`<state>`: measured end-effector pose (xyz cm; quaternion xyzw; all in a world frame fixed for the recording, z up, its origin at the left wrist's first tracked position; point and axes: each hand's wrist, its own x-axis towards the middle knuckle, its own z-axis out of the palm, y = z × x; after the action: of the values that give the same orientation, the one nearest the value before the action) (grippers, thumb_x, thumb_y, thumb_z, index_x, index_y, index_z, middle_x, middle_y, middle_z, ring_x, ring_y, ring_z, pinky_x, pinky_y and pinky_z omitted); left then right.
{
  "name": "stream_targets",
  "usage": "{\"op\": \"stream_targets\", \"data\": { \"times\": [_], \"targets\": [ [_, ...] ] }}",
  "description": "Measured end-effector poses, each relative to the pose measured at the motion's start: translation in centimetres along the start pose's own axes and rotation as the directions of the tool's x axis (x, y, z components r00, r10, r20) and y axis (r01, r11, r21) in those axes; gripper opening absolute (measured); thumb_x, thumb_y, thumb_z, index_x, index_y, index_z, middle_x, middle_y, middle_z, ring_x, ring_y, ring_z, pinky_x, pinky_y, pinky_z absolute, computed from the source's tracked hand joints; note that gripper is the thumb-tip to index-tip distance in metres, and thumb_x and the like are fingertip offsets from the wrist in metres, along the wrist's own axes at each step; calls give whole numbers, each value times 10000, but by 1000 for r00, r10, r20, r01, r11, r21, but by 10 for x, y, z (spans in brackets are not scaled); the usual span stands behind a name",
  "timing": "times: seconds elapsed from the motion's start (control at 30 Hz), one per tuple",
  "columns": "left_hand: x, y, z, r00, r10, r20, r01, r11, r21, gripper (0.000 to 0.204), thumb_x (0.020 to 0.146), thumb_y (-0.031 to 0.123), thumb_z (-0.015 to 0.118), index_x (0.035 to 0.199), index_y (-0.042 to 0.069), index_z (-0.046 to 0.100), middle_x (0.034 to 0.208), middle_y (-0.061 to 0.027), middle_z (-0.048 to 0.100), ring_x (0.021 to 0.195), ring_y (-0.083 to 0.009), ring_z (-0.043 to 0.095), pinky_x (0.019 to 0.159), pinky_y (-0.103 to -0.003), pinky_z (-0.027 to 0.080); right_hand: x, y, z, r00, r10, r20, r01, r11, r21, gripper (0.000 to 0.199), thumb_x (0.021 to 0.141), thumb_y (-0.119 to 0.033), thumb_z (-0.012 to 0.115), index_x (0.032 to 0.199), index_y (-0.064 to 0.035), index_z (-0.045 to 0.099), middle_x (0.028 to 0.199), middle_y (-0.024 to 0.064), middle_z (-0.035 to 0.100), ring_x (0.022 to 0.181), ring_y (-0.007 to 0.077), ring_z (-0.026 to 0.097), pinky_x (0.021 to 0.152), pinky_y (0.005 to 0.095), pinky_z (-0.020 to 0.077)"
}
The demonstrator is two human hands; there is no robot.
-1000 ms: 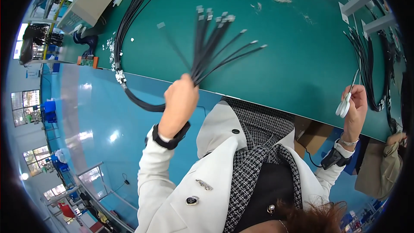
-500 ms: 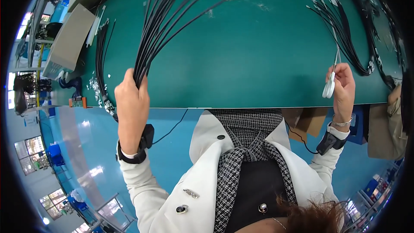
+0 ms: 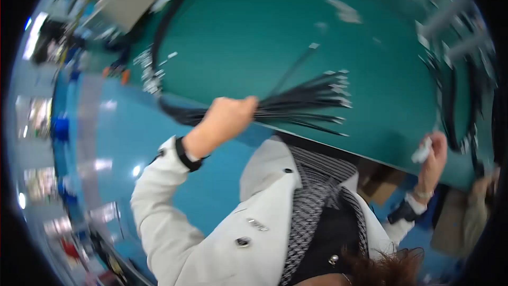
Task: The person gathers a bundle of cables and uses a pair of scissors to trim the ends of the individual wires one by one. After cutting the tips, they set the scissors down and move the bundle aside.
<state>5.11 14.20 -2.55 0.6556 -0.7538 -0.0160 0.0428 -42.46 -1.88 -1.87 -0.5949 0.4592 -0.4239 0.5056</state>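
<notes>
Plainly, left grip (image 3: 227,120) holds cables (image 3: 312,94); contents of carton (image 3: 380,182) unclear.

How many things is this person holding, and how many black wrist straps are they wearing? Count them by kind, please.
Black cable bundle, in the left hand: 1
White-handled tool, blurred, in the right hand: 1
Black wrist straps: 2
Total: 4
</notes>
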Motion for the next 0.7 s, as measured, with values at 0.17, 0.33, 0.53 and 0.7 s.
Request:
{"op": "stream_targets", "data": {
  "times": [0.17,0.33,0.53,0.7],
  "targets": [
    [54,-58,-1,996,-33,-87,51,977,209,164,776,146,637,803,73,492,574,-125,584,533,-323,610,473,-414,482,7,-15,35,1000,10,-18,-9,999,51,167,817,-30,565,944,-55,459,860,15,509,760,85,480,670,208,392],
    [100,-65,-43,945,-16,-327,61,990,127,171,778,90,633,868,40,496,606,-161,575,564,-375,584,480,-437,457,-5,-30,43,995,21,-95,-19,1000,22,166,808,-18,556,930,-51,448,841,20,508,748,88,480,667,208,393],
    [73,1,-20,959,212,-190,-216,976,0,216,668,-9,615,825,53,480,573,-121,528,528,-312,580,472,-417,445,-5,-28,34,991,55,-122,-52,998,23,161,793,-6,542,914,-52,447,827,22,517,739,83,488,670,205,400],
    [89,24,25,965,258,44,-262,959,105,210,675,9,624,773,70,449,590,-114,559,521,-283,596,468,-401,462,-14,-30,30,989,68,-134,-63,997,45,158,789,-5,544,908,-51,452,823,18,524,738,81,493,669,205,406]
  ]
}}
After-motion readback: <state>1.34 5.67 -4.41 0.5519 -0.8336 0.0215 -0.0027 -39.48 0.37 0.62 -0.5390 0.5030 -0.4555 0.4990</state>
